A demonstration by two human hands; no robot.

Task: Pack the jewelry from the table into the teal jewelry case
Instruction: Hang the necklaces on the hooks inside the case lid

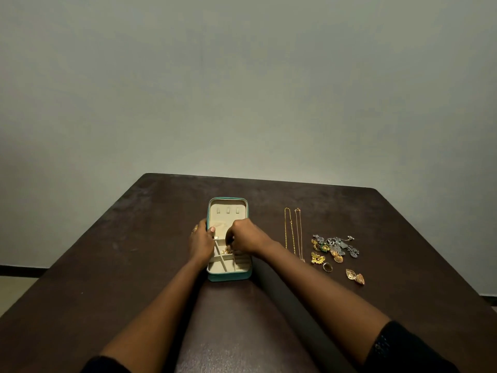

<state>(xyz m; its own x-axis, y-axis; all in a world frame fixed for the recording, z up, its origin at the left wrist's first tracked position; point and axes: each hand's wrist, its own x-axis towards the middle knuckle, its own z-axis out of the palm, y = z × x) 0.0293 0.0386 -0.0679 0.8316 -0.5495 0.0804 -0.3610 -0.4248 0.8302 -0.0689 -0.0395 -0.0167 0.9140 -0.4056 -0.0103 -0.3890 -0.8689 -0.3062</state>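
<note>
The teal jewelry case lies open on the dark table, its cream lid flat at the far side and its divided tray nearer me. My left hand grips the case's left edge, thumb over the rim. My right hand reaches over the tray with fingers curled down onto a small gold piece in a middle compartment; the fingertips are partly hidden. To the right lie two gold chains, a heap of silver and gold earrings, a gold earring, a ring and another gold earring pair.
The dark wooden table stands against a plain grey wall, its far edge just beyond the case. Bare tabletop stretches to the left of the case and near me between my forearms.
</note>
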